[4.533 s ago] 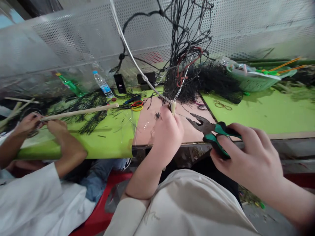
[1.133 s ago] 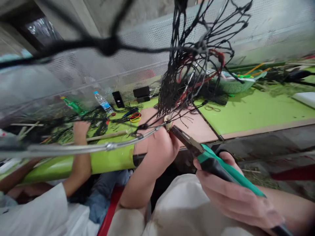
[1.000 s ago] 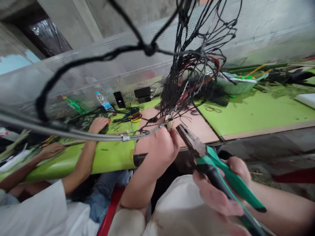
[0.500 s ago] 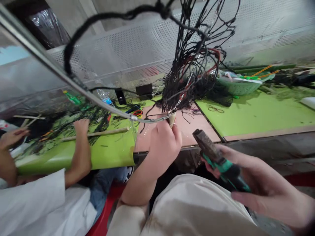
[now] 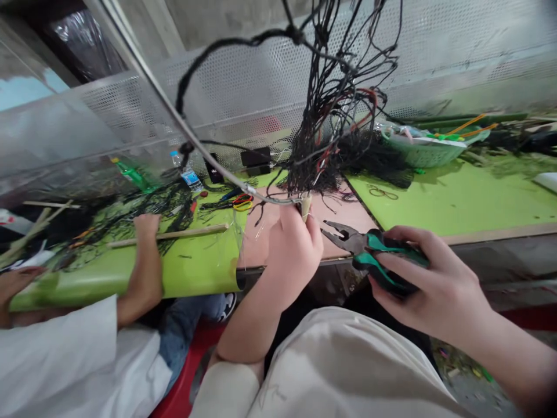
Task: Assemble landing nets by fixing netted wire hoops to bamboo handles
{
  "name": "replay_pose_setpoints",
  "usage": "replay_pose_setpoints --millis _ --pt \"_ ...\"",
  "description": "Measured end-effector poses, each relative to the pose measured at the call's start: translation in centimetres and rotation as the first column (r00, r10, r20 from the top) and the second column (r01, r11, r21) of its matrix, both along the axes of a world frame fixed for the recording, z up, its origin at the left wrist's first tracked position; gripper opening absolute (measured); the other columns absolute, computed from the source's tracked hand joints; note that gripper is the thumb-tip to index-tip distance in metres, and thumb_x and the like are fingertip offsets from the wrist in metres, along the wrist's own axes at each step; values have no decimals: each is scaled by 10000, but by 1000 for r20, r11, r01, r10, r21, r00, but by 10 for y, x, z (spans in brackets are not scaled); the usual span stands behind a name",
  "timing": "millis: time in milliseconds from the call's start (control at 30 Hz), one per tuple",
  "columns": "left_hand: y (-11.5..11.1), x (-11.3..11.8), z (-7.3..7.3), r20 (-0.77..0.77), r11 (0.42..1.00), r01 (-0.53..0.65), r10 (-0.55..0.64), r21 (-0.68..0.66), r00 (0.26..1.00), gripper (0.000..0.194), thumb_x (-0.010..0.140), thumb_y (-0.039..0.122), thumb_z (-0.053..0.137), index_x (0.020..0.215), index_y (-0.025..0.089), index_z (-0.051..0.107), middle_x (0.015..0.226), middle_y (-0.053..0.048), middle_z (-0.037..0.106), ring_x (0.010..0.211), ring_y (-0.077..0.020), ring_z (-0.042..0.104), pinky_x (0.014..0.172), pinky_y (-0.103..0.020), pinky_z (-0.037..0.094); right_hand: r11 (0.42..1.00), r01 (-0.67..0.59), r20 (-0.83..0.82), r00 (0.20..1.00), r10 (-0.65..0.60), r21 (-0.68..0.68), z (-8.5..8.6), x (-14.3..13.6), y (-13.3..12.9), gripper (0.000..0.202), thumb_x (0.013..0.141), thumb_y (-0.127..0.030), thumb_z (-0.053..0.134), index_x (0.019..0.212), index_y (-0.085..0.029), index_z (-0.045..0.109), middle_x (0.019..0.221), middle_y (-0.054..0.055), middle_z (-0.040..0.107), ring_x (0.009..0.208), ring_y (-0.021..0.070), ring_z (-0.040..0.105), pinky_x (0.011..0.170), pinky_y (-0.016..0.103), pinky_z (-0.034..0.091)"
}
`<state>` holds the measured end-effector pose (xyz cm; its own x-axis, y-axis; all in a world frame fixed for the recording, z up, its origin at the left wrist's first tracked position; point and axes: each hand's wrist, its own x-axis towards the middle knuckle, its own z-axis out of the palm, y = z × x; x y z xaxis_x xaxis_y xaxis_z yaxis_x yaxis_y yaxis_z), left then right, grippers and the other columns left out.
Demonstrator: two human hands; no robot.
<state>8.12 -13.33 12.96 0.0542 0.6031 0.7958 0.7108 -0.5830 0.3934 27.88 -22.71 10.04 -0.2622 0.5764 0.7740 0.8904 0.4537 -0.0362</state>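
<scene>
My left hand [image 5: 296, 244] is closed around a short pale stick [image 5: 306, 204] at the centre. From the grip a grey metal rod [image 5: 200, 150] runs up to the upper left, with a thick black cord looped from it. Above the fist hangs a tangled bundle of black knotted cords [image 5: 319, 110] with a few red strands. On the right, my right hand [image 5: 418, 267] is wrapped round the green and black handles of pliers [image 5: 354, 241]. Their jaws are parted and point at my left hand without touching it.
At the left a person's hands [image 5: 147, 225] work among black netting and a long stick [image 5: 191, 232] on the green mat [image 5: 187, 267]. Scissors [image 5: 242, 202] and bottles [image 5: 189, 175] lie beyond. A green basket [image 5: 429, 152] stands at the back right.
The pliers have turned flatter and their jaws now show parted, nearer my left hand. The metal rod and its cord loop have swung right. The co-worker's far hand has moved down.
</scene>
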Motion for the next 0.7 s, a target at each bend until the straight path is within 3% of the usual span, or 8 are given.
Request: replay_pose_setpoints --millis 267,467,533,700 --pt "2 -4 2 56 968 188 -181 -165 982 147 948 239 539 1016 217 412 906 -70 667 744 -184 693 627 -283 527 998 34 -8 999 -34 45 8 -1 1 294 727 -232 778 996 -237 658 1195 151 642 915 295 674 759 451 588" --pt "7 -8 -1 150 906 384 -361 -177 920 227 946 166 517 1137 203 400 999 -75 615 885 -184 671 740 -313 556 997 48 82 995 -53 68 20 -2 4 271 727 -228 770 979 -206 674 1167 191 655 887 322 655 715 456 569" --pt "10 -10 -2 204 841 496 -458 -218 865 208 983 186 472 1177 207 399 1024 -69 589 838 -154 638 728 -303 550 996 63 94 993 -69 64 22 -1 6 227 730 -234 760 941 -197 684 1136 191 659 870 321 649 704 454 569" --pt "20 -15 -6 407 599 753 -637 -274 655 224 1039 257 402 1262 243 390 1031 -29 526 699 -78 573 663 -253 548 995 78 136 987 -85 58 24 4 6 185 741 -239 742 912 -175 711 1112 196 658 864 324 641 706 460 574"
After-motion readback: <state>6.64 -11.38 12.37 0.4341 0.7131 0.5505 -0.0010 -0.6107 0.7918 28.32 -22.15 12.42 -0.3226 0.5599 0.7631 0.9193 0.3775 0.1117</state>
